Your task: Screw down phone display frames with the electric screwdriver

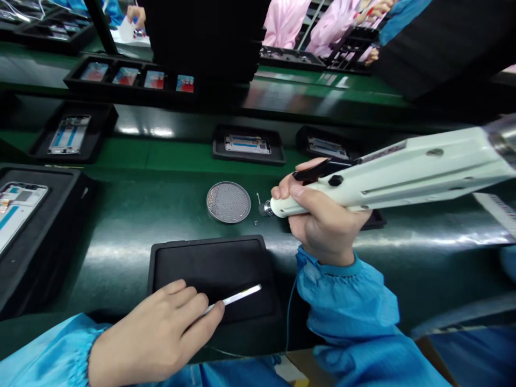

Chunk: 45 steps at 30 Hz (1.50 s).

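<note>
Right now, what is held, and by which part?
The right hand grips a pale electric screwdriver around its front end; the left hand pinches a slim white stick by its rear end.

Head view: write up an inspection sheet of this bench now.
Surface: glossy green workbench.
Job's things: electric screwdriver; white stick above a black tray; round metal screw dish.
Clutter: small loose parts beside the dish.
Grips: right hand shut on the screwdriver; left hand shut on the stick.
Cables: thin blue cable below the right sleeve.
Surroundings: phone frame in a black tray; co-workers in pink beyond.
</note>
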### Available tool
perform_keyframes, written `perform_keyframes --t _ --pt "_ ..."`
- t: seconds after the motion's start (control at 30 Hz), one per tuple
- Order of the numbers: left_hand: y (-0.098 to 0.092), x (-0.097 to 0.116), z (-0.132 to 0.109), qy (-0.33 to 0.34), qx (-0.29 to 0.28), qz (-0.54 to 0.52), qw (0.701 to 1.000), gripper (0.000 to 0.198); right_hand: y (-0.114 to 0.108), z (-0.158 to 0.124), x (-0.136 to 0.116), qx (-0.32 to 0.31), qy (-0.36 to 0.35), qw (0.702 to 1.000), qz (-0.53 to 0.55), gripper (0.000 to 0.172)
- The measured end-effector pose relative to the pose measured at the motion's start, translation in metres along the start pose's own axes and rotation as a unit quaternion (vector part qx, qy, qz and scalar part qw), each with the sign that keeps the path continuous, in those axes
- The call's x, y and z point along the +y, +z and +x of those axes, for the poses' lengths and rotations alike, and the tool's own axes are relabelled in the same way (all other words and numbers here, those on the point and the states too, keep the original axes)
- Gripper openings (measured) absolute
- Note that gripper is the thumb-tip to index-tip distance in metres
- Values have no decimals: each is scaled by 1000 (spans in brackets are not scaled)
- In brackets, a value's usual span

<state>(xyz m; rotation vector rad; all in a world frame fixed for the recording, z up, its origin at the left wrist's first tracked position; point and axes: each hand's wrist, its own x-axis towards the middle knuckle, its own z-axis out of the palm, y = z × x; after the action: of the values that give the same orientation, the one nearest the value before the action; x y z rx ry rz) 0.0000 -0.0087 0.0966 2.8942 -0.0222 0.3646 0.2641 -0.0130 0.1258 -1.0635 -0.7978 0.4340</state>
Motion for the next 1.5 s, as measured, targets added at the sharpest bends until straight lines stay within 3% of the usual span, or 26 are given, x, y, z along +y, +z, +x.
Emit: perform_keyframes --t 0.17,0.43,0.97,1.23,1.5 --pt "-2 3 4 10 -11 5 1000 38 -2 1 0 3 3 1000 -4 17" --pt "-8 9 14 13 -90 26 995 48 -4 1 0 3 2 1000 -14 16" --pt "-8 12 16 11 -118 44 992 51 -6 3 0 -6 -6 1000 -10 20" --pt "-10 13 27 -4 -176 21 984 68 -8 3 -1 -2 3 1000 -20 18" --pt "-8 12 26 4 -167 22 986 69 -12 5 0 -21 1 1000 -22 18"
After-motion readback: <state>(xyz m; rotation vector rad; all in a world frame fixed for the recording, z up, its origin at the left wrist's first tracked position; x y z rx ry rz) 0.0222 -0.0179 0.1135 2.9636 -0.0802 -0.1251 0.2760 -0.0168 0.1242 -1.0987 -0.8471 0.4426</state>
